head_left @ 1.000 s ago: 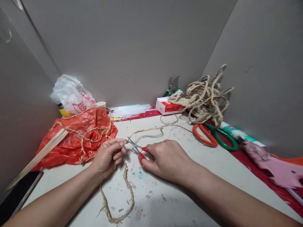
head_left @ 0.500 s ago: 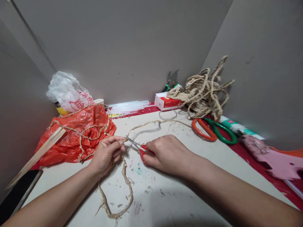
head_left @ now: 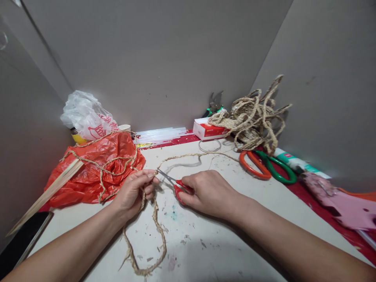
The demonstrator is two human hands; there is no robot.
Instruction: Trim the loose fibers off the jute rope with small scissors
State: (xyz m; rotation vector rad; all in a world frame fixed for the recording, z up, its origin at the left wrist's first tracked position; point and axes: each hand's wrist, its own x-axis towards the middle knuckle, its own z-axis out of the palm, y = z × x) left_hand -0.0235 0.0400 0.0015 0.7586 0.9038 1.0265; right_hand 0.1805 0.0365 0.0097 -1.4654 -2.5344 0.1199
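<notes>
Between the thumb and fingers of my left hand (head_left: 141,186) is pinched a braided straw cord (head_left: 163,243), which hangs in a loop onto the white tabletop (head_left: 214,243). From the pinch, a thinner stretch of cord runs off to the right at the back. My right hand (head_left: 208,192) grips small red-handled scissors (head_left: 179,188), its fingers in the handle loops. Their slightly parted blades point left, with the tips at the cord just beside my left fingertips. Whether the blades touch the cord I cannot tell.
On the left lies a red plastic bag (head_left: 96,192) with cord and a flat straw strip (head_left: 47,194) on it. Behind are white glue sticks (head_left: 161,135) and a small box (head_left: 210,131). Rope (head_left: 252,117), green-and-orange-handled scissors (head_left: 282,170) and a pink glue gun (head_left: 349,207) lie right.
The whole view has shifted slightly. My left fingers have moved a little at the cord, and the scissor blades look somewhat closer together. Both hands keep their holds.
</notes>
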